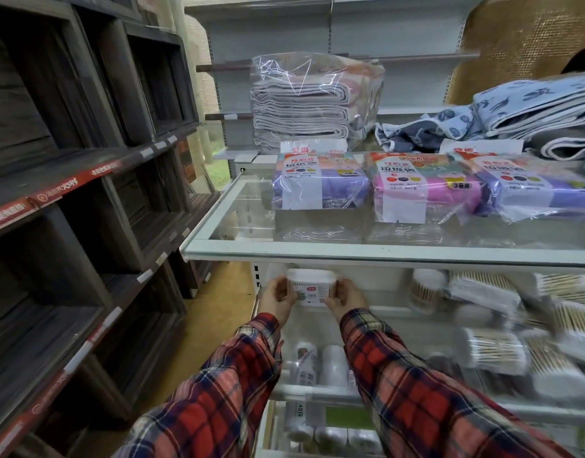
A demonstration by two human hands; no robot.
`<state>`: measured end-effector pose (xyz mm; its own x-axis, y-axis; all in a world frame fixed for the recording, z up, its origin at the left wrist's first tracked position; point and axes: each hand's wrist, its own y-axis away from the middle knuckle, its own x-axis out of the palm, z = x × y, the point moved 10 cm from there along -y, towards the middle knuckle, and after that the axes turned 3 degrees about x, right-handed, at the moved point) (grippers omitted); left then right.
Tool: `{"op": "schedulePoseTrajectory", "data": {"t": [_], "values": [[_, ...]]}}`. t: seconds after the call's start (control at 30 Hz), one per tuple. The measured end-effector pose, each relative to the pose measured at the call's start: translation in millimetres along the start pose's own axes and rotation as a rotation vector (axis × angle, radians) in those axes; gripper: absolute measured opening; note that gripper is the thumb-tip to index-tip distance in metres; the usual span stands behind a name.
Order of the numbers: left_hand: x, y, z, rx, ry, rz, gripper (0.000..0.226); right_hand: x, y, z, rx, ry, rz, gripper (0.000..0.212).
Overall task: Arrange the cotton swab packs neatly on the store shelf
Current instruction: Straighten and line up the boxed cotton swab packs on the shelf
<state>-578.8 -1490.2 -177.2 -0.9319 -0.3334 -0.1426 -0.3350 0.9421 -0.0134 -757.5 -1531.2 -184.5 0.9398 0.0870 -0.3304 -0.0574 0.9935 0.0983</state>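
Observation:
A round tub of cotton swabs [312, 285] with a white lid and a label is held between both hands at the left end of the second shelf [397, 312], just under the glass shelf. My left hand [276, 297] grips its left side and my right hand [345, 297] grips its right side. Several more swab tubs [426, 290] and flat packs [483, 287] lie jumbled to the right on the same shelf, blurred.
On the glass top shelf [350, 249] lie three packs of garbage bags [321, 180], with folded towels [314, 104] behind. Dark wooden shelving [86, 193] stands on the left. White rolls [321, 361] sit on a lower shelf beneath my arms.

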Motion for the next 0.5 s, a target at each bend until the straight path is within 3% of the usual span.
{"op": "schedulePoseTrajectory", "data": {"t": [0.5], "values": [[-4, 13, -10, -0.006, 0.018, 0.03, 0.049, -19, 23, 10, -0.061, 0.028, -0.006, 0.055]]}}
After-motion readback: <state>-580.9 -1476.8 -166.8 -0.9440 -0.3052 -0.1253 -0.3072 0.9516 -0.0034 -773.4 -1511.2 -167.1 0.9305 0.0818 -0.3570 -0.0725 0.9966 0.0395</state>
